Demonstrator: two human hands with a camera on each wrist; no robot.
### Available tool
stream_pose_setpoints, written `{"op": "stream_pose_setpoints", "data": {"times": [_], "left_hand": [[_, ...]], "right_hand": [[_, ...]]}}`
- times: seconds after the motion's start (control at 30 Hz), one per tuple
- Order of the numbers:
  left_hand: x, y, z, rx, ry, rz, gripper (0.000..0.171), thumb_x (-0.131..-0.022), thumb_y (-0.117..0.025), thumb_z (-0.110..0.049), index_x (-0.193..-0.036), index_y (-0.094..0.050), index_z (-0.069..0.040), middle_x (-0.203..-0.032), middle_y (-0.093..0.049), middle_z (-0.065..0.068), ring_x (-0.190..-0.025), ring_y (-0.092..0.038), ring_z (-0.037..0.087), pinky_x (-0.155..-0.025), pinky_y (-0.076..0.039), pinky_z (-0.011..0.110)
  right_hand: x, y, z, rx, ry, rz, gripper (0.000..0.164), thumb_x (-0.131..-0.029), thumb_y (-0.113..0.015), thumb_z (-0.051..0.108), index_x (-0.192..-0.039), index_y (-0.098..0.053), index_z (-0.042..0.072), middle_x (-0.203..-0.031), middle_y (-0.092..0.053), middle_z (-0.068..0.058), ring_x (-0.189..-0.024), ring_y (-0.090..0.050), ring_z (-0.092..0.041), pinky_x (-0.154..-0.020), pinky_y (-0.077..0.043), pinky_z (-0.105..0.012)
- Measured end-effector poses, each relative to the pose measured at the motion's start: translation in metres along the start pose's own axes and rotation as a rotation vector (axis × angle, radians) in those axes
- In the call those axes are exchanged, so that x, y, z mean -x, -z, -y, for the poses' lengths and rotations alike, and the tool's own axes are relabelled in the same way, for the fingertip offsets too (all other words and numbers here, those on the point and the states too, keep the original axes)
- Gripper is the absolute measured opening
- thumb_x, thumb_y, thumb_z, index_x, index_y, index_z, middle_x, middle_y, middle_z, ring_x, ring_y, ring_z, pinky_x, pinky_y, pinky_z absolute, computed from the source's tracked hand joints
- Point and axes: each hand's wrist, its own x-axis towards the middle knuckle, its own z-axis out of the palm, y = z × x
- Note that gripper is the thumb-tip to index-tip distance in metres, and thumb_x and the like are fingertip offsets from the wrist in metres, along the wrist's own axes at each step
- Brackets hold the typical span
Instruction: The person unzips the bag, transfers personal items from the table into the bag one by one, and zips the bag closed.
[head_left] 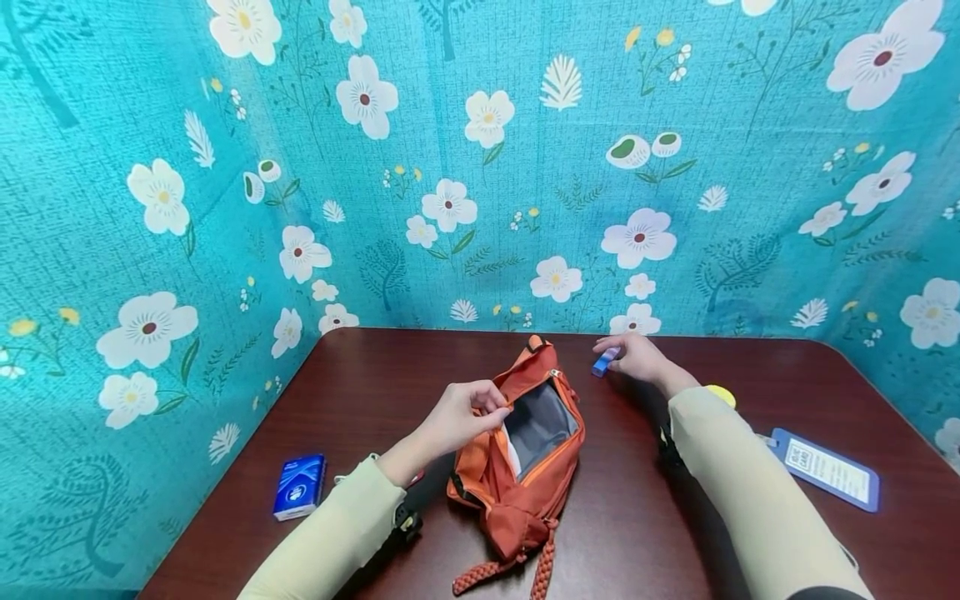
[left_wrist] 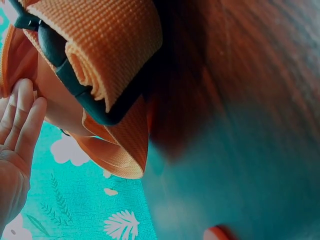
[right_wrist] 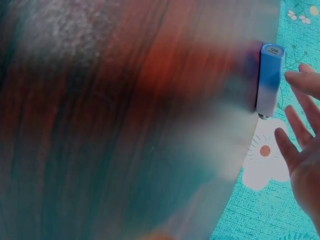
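An orange-red fabric bag [head_left: 536, 492] lies on the dark wood table with its zip undone and grey lining showing. At the left edge of its mouth, my left hand [head_left: 465, 412] pinches the fabric between thumb and fingers. The left wrist view shows those fingers against the bag beside a rolled orange strap [left_wrist: 112, 45] with a black buckle. Right of the bag's far end is a small blue-to-white stick-shaped block [right_wrist: 270, 77]. My right hand [head_left: 633, 357] reaches over it, and in the right wrist view its spread fingertips are close beside the block.
A blue tissue pack [head_left: 300, 487] lies at the left. To the right is a card in a blue badge holder [head_left: 828, 471]. A yellow round thing [head_left: 722, 395] shows partly behind my right forearm. Flowered turquoise cloth [head_left: 450, 275] hangs along the table's far edge.
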Motion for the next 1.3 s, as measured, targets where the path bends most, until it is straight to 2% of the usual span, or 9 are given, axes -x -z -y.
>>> {"op": "stream_pose_setpoints", "data": {"times": [0.13, 0.17, 0.37, 0.4, 0.53, 0.73, 0.87, 1.13, 1.3], "left_hand": [[0.0, -0.001, 0.001, 0.007, -0.007, 0.002, 0.007, -0.087, -0.071, -0.004, -0.087, -0.067, -0.01, -0.068, -0.062, -0.006, -0.059, -0.059, 0.009, -0.051, -0.045, 0.025], [0.001, 0.0, -0.005, 0.009, -0.005, 0.004, 0.007, -0.087, -0.071, -0.003, -0.087, -0.067, -0.008, -0.068, -0.063, -0.004, -0.06, -0.059, 0.01, -0.051, -0.045, 0.024], [0.001, 0.0, -0.007, 0.007, 0.021, 0.014, 0.005, -0.087, -0.071, -0.004, -0.09, -0.067, -0.003, -0.07, -0.065, 0.003, -0.062, -0.06, 0.015, -0.053, -0.044, 0.023], [0.0, -0.001, -0.002, 0.009, 0.02, 0.011, 0.005, -0.087, -0.072, -0.006, -0.09, -0.067, -0.005, -0.07, -0.064, 0.001, -0.061, -0.06, 0.014, -0.052, -0.044, 0.024], [0.001, -0.001, -0.001, 0.011, 0.012, 0.007, 0.005, -0.088, -0.072, -0.011, -0.088, -0.067, -0.011, -0.069, -0.063, -0.005, -0.061, -0.059, 0.01, -0.052, -0.045, 0.025], [0.0, 0.0, 0.0, 0.004, 0.0, 0.006, 0.006, -0.088, -0.071, -0.008, -0.087, -0.067, -0.012, -0.069, -0.062, -0.006, -0.06, -0.059, 0.01, -0.05, -0.044, 0.025], [0.0, 0.0, 0.0, 0.016, 0.006, 0.004, 0.006, -0.088, -0.071, -0.006, -0.089, -0.067, -0.01, -0.069, -0.062, -0.006, -0.06, -0.058, 0.01, -0.05, -0.044, 0.025], [0.0, 0.0, -0.001, 0.026, 0.008, -0.001, 0.006, -0.087, -0.072, -0.006, -0.091, -0.067, -0.006, -0.072, -0.064, 0.0, -0.06, -0.058, 0.014, -0.05, -0.041, 0.024], [0.001, 0.001, -0.002, 0.028, 0.018, 0.001, 0.005, -0.088, -0.071, -0.006, -0.09, -0.068, -0.008, -0.07, -0.063, -0.005, -0.06, -0.058, 0.01, -0.051, -0.043, 0.024]], "right_hand": [[0.001, -0.002, -0.001, 0.012, -0.035, 0.033, 0.033, -0.084, -0.063, -0.007, -0.116, -0.067, -0.003, -0.121, -0.061, -0.024, -0.089, -0.058, -0.031, -0.072, -0.048, -0.038], [0.002, -0.002, -0.001, 0.012, -0.047, 0.039, 0.033, -0.084, -0.063, -0.006, -0.117, -0.067, -0.003, -0.119, -0.062, -0.024, -0.088, -0.058, -0.03, -0.073, -0.049, -0.04], [0.005, -0.003, -0.002, 0.049, -0.05, 0.036, 0.031, -0.084, -0.064, -0.007, -0.114, -0.069, -0.003, -0.11, -0.066, -0.022, -0.091, -0.06, -0.031, -0.082, -0.05, -0.048], [0.006, -0.003, -0.002, 0.058, -0.046, 0.032, 0.031, -0.084, -0.062, -0.008, -0.113, -0.069, -0.003, -0.11, -0.066, -0.022, -0.092, -0.061, -0.032, -0.083, -0.05, -0.049], [0.007, -0.003, -0.003, 0.066, -0.06, 0.024, 0.029, -0.084, -0.059, -0.011, -0.11, -0.07, -0.004, -0.108, -0.067, -0.022, -0.098, -0.062, -0.035, -0.087, -0.049, -0.052], [0.009, -0.002, -0.005, 0.041, -0.101, 0.026, 0.02, -0.084, -0.07, -0.003, -0.103, -0.073, -0.002, -0.099, -0.07, -0.017, -0.088, -0.061, -0.027, -0.08, -0.05, -0.045], [0.011, -0.001, -0.005, 0.026, -0.127, 0.032, 0.02, -0.083, -0.074, 0.004, -0.103, -0.074, 0.0, -0.099, -0.071, -0.015, -0.089, -0.059, -0.026, -0.081, -0.049, -0.045], [0.014, 0.001, -0.007, 0.045, -0.138, 0.048, 0.025, -0.081, -0.077, 0.009, -0.104, -0.073, -0.001, -0.101, -0.069, -0.016, -0.087, -0.056, -0.027, -0.079, -0.047, -0.044], [0.015, 0.001, -0.006, 0.029, -0.172, 0.049, 0.024, -0.083, -0.076, 0.011, -0.104, -0.072, -0.001, -0.099, -0.068, -0.015, -0.085, -0.055, -0.026, -0.077, -0.048, -0.042]]}}
